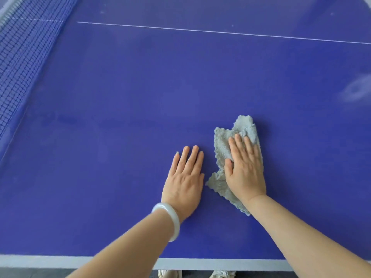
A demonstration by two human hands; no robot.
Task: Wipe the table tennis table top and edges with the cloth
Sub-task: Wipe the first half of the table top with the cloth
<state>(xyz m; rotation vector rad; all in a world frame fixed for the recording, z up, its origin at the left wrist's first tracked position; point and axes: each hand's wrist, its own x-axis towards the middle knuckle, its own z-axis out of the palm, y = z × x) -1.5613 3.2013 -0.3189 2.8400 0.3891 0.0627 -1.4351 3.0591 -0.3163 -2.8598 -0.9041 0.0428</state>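
Head view: blue table top [120,97] fills nearly the whole frame, matte, with faint pale smudges scattered far side and a brighter whitish patch [355,89] at the right edge; can't tell if that's glare or residue. Thin white line [220,32] runs across the far part of the surface, sloping down to the right. Dark mesh net [24,47] stands along the left side, white tape on its top edge. Near edge has a pale grey-white band [40,261]; below it a strip of dark floor [30,274] and the tips of light shoes [168,274]. Grey cloth [222,141] lies crumpled on the table right of centre, scalloped edges, roughly mid-depth on the near half. Right hand [245,169] sits palm-down on top of the cloth, fingers straight and slightly spread, pressing it flat, nothing gripped. Left hand [184,177] is palm-down directly on the bare table just left of the cloth, fingers straight and together, holding nothing; thumb is very near the cloth's lower corner, contact not resolvable. White bangle [170,217] on the left wrist. Both forearms bare, entering over the near edge.
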